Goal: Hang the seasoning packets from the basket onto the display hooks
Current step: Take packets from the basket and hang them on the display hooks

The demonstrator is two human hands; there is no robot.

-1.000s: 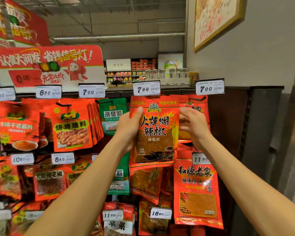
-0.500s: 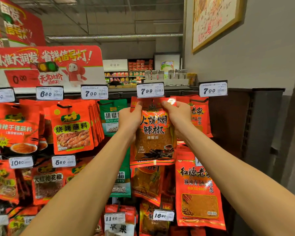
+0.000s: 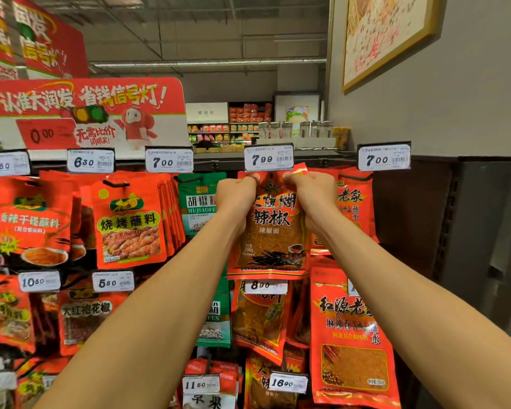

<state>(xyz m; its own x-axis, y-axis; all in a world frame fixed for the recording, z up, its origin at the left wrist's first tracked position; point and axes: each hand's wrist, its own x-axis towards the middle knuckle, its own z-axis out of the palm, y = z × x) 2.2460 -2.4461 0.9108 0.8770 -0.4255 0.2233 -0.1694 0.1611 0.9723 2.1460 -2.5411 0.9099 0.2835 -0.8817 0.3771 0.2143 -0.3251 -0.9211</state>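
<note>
A red chili-powder seasoning packet with black lettering is held up against the display, its top edge just under the 7.99 price tag. My left hand pinches the packet's top left corner and my right hand pinches the top right corner. The hook behind the tag is hidden by the packet and my fingers, so I cannot tell whether the packet hangs on it. The basket is out of view.
Red and green seasoning packets hang in rows on all sides: green pepper packets to the left, red packets to the right, more below. A dark metal upright and grey wall close the right side.
Both hands slid from the packet's sides up to its top corners and raised the packet, so its top edge now sits right below the 7.99 tag.
</note>
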